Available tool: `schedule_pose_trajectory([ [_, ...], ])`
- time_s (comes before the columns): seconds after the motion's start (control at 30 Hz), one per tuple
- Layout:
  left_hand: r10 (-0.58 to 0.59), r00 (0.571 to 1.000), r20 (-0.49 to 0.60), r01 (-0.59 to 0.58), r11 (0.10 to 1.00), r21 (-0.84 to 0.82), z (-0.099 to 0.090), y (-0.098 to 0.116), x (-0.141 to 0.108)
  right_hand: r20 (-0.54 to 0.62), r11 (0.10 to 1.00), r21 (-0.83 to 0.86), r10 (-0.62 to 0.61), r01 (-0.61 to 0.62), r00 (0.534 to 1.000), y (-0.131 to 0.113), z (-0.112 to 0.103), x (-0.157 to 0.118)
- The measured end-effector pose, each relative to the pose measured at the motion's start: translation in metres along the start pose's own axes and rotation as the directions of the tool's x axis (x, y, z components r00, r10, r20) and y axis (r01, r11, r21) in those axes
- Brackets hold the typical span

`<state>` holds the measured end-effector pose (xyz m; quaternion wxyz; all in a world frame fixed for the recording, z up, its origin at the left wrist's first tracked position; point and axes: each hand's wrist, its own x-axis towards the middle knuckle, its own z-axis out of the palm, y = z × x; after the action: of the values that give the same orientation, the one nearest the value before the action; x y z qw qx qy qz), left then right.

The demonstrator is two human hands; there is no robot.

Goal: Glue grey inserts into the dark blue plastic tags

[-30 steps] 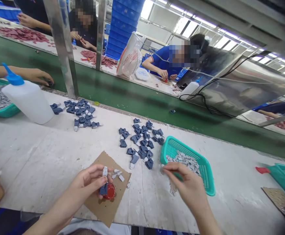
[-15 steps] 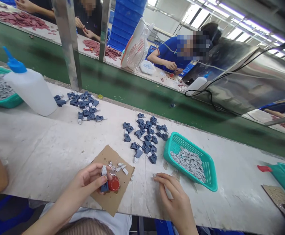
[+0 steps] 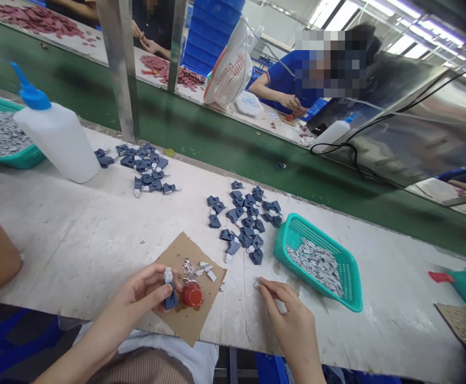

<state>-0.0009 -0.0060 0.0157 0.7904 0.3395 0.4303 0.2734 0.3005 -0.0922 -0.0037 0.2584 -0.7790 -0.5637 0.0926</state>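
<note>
My left hand (image 3: 143, 296) is closed on a dark blue plastic piece (image 3: 170, 300) with a light grey part (image 3: 168, 276) at its upper end, held upright over a brown cardboard sheet (image 3: 185, 330). Beside those fingers a red round cap (image 3: 192, 294) sits on the cardboard. Small grey pieces (image 3: 206, 269) and shiny clear or metallic bits (image 3: 188, 266) lie behind it. To the right, my right hand (image 3: 291, 320) pinches a small grey piece (image 3: 256, 285) between thumb and fingertips, just above the table.
A green basket (image 3: 356, 290) of grey pieces stands right of my right hand. Dark blue pieces (image 3: 244, 232) lie in two clusters farther back. A white bottle with blue nozzle (image 3: 63, 141) and another green basket (image 3: 29, 157) are at left. Co-workers (image 3: 284, 80) sit across the green strip.
The view has shifted slightly, so the table things sit a little farther right. My right hand's fingers have drawn closer together around the small grey piece. My left hand keeps its hold.
</note>
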Motion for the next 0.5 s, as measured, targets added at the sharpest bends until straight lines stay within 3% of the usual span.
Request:
schedule_pose_trajectory([
  [0.3,-0.004,1.0,-0.008,0.004,1.0,-0.004,-0.002,0.001,0.0,0.105,0.983,0.093,0.147,-0.157,0.984,0.006,-0.006,0.018],
  [0.5,-0.017,1.0,-0.004,0.017,1.0,-0.017,-0.003,0.001,0.001,0.099,0.991,0.058,0.112,-0.119,0.989,0.002,-0.009,0.016],
])
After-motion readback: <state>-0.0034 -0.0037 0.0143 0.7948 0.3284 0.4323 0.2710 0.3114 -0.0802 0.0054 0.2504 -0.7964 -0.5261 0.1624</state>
